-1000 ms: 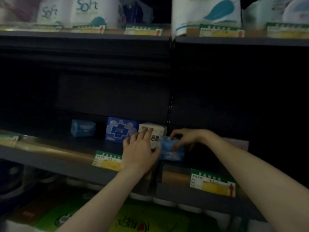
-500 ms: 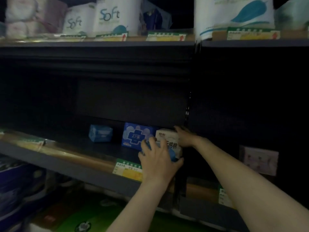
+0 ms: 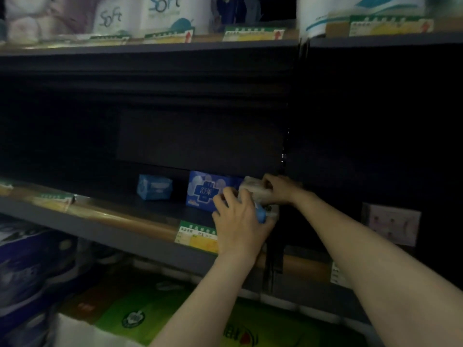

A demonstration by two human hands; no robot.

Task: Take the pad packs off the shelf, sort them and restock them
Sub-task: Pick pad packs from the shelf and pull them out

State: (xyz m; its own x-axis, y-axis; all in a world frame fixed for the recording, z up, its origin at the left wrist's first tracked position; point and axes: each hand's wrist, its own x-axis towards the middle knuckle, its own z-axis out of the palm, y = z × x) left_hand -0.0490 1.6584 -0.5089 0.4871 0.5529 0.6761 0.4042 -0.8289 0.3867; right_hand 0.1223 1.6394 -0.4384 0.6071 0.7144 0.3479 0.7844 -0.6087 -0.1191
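Right hand (image 3: 276,189) now grips white pack (image 3: 255,192); left hand (image 3: 240,226) holds blue pack (image 3: 261,216) — two others shelved.

A dark grey metal shelf (image 3: 105,227) with a tan strip along its front edge carries the goods; a small light-blue pad pack (image 3: 154,187) stands on it at the left, apart from a larger dark-blue pack with white lettering (image 3: 205,194); just right of that, touching it, sits a pale beige pack (image 3: 253,191); a green-and-yellow price tag (image 3: 196,236) hangs on the edge.
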